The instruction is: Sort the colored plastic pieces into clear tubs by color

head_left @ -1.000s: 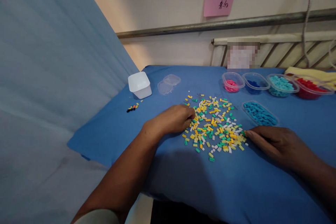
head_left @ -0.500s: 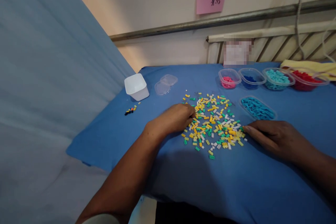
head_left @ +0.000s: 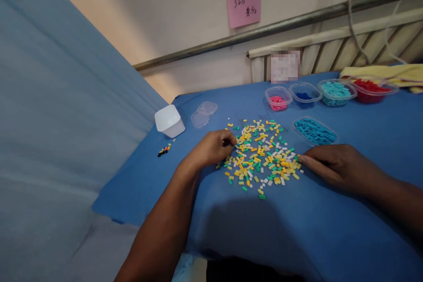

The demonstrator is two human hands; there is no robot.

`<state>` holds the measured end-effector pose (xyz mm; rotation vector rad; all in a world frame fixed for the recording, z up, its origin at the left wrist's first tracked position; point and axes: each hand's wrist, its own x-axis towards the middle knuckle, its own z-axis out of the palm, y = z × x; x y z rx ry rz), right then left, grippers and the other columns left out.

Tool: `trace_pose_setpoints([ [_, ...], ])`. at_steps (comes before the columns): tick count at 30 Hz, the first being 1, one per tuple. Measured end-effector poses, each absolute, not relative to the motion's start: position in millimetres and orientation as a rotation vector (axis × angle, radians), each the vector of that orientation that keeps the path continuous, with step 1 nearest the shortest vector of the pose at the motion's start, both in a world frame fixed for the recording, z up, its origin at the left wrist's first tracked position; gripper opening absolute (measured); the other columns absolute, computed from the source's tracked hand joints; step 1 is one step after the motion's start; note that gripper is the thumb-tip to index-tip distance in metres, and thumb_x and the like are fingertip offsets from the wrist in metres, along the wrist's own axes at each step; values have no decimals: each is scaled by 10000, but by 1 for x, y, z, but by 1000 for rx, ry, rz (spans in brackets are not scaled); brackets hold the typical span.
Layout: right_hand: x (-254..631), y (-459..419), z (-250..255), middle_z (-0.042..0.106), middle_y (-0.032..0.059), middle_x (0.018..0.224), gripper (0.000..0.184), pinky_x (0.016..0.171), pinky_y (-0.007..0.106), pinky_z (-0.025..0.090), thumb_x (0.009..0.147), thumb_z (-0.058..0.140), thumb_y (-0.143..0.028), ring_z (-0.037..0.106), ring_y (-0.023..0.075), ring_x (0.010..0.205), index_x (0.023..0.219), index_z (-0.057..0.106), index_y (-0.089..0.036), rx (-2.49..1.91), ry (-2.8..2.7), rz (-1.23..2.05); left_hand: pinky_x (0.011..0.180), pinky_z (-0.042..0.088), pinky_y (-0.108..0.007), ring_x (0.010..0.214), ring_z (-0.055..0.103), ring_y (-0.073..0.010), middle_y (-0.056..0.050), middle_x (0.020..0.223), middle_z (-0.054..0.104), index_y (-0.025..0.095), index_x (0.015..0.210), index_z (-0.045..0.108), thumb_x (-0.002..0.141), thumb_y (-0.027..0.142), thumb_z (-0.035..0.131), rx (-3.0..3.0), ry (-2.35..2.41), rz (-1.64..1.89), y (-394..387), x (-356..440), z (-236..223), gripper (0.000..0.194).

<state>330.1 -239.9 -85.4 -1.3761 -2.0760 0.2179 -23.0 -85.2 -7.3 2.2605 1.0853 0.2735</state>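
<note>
The fingers of the left hand [head_left: 214, 147] curl down at the left edge of a loose spread of small bricks [head_left: 254, 155]; their tips are partly hidden, so whether they grip a piece I cannot tell. The thumb and forefinger of the right hand [head_left: 337, 167] come close together at the spread's right edge, beside an orange brick [head_left: 299, 157]; whether it is pinched is too small to tell. Between the hands the bricks, yellow, green, white and orange, lie scattered in one layer or slightly heaped on a blue cloth [head_left: 363, 136].

Just beyond the right hand sits a clear tub of teal-blue pieces [head_left: 315, 132]. Farther back, a row of clear tubs runs left to right: one with pink pieces [head_left: 278, 103], one with dark blue pieces [head_left: 304, 97], one with turquoise pieces [head_left: 336, 90] and one with red pieces [head_left: 372, 87]. A yellow cloth [head_left: 383, 74] lies behind the last two.

Beyond the left hand are two overlapping clear lids [head_left: 200, 119], and to their left a white container [head_left: 175, 128], with a small group of black, orange and yellow pieces [head_left: 165, 150] in front of it. A pink note [head_left: 243, 0] is on the wall above.
</note>
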Motion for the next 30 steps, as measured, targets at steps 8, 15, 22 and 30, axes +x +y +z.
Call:
trace_pose_setpoints([
  [8,315,-234,-69,669,9,690,489,656,335,346,1199,486,-375,593,135,617,770,640,-202,-1180,-2204,152,760,509,-274,809,657,-150,-11,919,748,181,1024,752,858,213,686,2264,872,274,-74,56,12,182],
  [15,324,-232,-71,656,-7,701,448,671,341,312,1180,513,-356,535,126,619,773,613,-198,-1196,-2160,228,737,475,-270,808,653,-152,-7,919,748,151,1021,753,831,36,661,2528,558,179,-69,187,7,240],
  [22,327,-228,-67,630,-14,682,460,658,338,280,1168,520,-370,485,121,606,749,599,-197,-1228,-2135,262,763,497,-277,900,712,-187,-44,1045,799,132,1234,785,849,18,642,2671,606,52,-54,233,0,427],
  [30,327,-228,-66,642,-6,695,458,662,339,280,1169,522,-380,513,126,612,761,619,-195,-1251,-2153,283,790,522,-287,895,713,-191,-51,1033,804,120,1305,783,872,35,636,2662,588,85,-52,223,-7,465],
])
